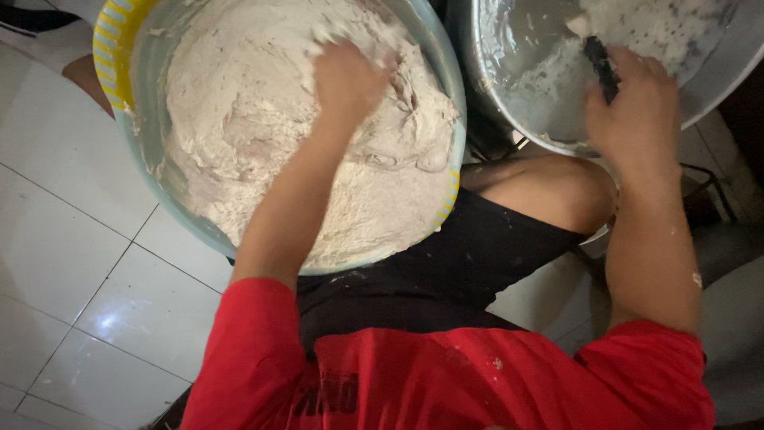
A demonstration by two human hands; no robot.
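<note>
1. Pale, floury dough [263, 135] fills the large basin [139, 87] on the left — a light blue-grey tub with a yellow striped band at its rim, resting on the white tiled floor [72, 263].
2. The left hand [348, 80] is pushed down into the dough near the upper middle of the mass; its fingers are curled and partly buried, so they seem to close on a clump of dough, though how tightly cannot be told.
3. Dough lies all round that hand, heaped higher toward the right rim and smoother toward the left.
4. The right hand [637, 111] is well apart from the basin, over a metal bowl [517, 87] at the upper right.
5. It is closed around a dark handle [602, 68] — the handle of some tool whose working end is hidden in the whitish mixture [660, 28] smeared across the far side of the bowl.
6. The metal bowl's near wall is mostly bare, with streaks of residue.
7. Between the two vessels shows a bent bare knee [557, 191] in dark shorts [446, 271]; the red shirt [446, 374] fills the bottom edge, and both forearms carry specks of flour.
</note>
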